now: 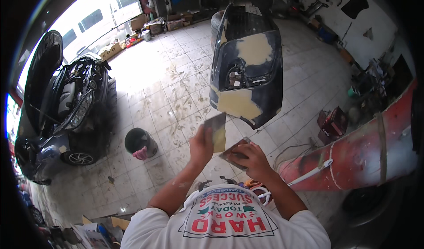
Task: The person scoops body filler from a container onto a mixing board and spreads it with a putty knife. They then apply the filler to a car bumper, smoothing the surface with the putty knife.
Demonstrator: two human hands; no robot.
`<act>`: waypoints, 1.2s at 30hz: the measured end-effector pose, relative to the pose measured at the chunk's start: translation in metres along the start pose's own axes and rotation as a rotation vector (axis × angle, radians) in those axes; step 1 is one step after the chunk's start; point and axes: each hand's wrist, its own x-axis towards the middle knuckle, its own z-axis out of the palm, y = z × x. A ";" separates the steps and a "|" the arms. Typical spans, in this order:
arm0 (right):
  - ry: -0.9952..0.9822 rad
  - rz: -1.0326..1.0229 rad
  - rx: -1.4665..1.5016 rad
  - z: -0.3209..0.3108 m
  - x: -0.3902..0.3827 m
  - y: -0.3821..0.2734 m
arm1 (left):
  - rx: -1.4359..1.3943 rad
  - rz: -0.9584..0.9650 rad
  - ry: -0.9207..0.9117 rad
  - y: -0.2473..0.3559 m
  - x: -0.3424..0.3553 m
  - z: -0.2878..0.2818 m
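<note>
In front of my chest my left hand (201, 144) grips a flat rectangular board (215, 121), its lower right part smeared with yellow body filler (218, 139). My right hand (252, 157) is closed around a thin, flat dark spreader (227, 154), held slightly lower and to the right; the two tools are close together. Just beyond them stands a dark car body panel (274, 79) with cream filler patches, one on its near end (238, 103) and one farther up (255, 49). Neither tool appears to touch the panel.
A dark bucket (149, 138) with a pink cloth (140, 153) over its rim stands left on the dusty tiled floor (172, 98). Farther left is a car (73, 112), hood raised. A large red panel (309, 163) lies right, near a red case (332, 124). Boxes line the back.
</note>
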 end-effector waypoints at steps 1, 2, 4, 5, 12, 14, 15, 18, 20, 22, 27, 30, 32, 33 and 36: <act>0.094 0.023 0.000 0.000 -0.001 0.002 | -0.023 0.005 -0.073 0.002 -0.005 0.000; 0.015 0.030 0.037 0.001 -0.001 0.003 | -0.018 0.114 -0.052 0.004 -0.006 -0.001; -0.095 0.042 0.133 0.002 0.002 0.005 | 0.087 0.099 -0.102 0.006 -0.007 -0.003; -0.038 0.025 0.120 0.002 0.005 0.006 | -0.042 -0.075 -0.110 0.004 0.003 -0.006; 0.028 0.102 0.049 0.002 0.015 0.014 | -0.114 0.212 -0.069 -0.001 -0.008 -0.002; 0.024 0.016 0.099 0.007 0.015 0.014 | -0.075 0.107 -0.044 0.000 -0.014 -0.003; -0.027 -0.003 0.100 0.009 0.014 0.013 | -0.072 0.090 -0.026 0.000 -0.014 -0.005; -0.063 0.018 0.198 0.014 0.011 0.004 | -0.126 0.046 0.061 0.003 -0.008 -0.013; 0.006 -0.007 0.238 0.012 0.006 -0.004 | -0.259 0.063 0.176 0.004 0.003 -0.017; 0.122 -0.054 0.293 0.011 0.004 -0.010 | -0.353 0.034 0.227 0.005 0.009 -0.017; 0.110 0.021 0.308 0.021 0.005 0.005 | -1.016 -0.685 -0.052 0.002 -0.012 -0.011; 0.105 0.005 0.123 0.025 0.007 0.027 | -0.999 -0.783 -0.087 -0.009 -0.030 -0.013; -0.042 0.131 0.034 0.017 0.004 0.037 | -1.001 -0.792 -0.071 -0.018 -0.039 -0.011; -0.150 0.257 -0.023 0.014 0.003 0.036 | -1.001 -0.782 -0.050 -0.023 -0.041 -0.008; 0.126 0.323 0.357 0.010 -0.004 0.021 | -0.945 -0.555 0.044 -0.035 -0.044 0.003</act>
